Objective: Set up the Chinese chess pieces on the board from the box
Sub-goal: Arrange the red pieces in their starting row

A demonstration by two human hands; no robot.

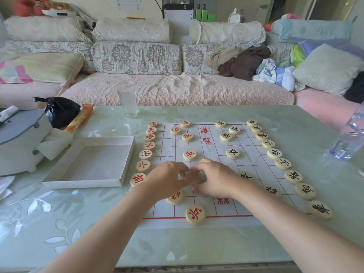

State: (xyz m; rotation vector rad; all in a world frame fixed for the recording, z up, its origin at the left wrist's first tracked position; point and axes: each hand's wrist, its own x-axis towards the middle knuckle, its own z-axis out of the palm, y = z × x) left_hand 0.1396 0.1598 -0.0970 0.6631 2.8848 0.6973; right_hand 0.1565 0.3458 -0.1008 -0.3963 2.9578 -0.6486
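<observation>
Two bare arms reach in over the table (197, 245) and meet in the middle of the board (208, 154). The board is a white cloth with red lines, and it lies flat on the table. The left hand (167, 179) and the right hand (215, 179) are very close, almost touching. Between them is one round piece (194, 179) with red marks on it, low over the board. It is a bit blurry. The left fingers (182, 168) are bent and pinch the round piece from the left. The right fingers (200, 166) are bent too and pinch it from the right.

A line of red pieces (143, 166) runs down the left edge of the board. A line of black pieces (283, 163) runs down the right edge. More pieces sit inside the lines, red ones on the left half and black ones on the right half. One red soldier (195, 214) sits on the near edge of the board, close to the person. Another red piece (175, 197) peeks out from under the left wrist. Two black ones are partly hidden behind the right arm.

The box (90, 164) is white and flat. It lies open on the table just left of the board.

A glass (128, 101) stands behind the board. A bottle (348, 140) is at the right edge of the table. A black bag (61, 111) and a grey machine (19, 138) are on the far left. A sofa (177, 89) with pillows is behind the table
</observation>
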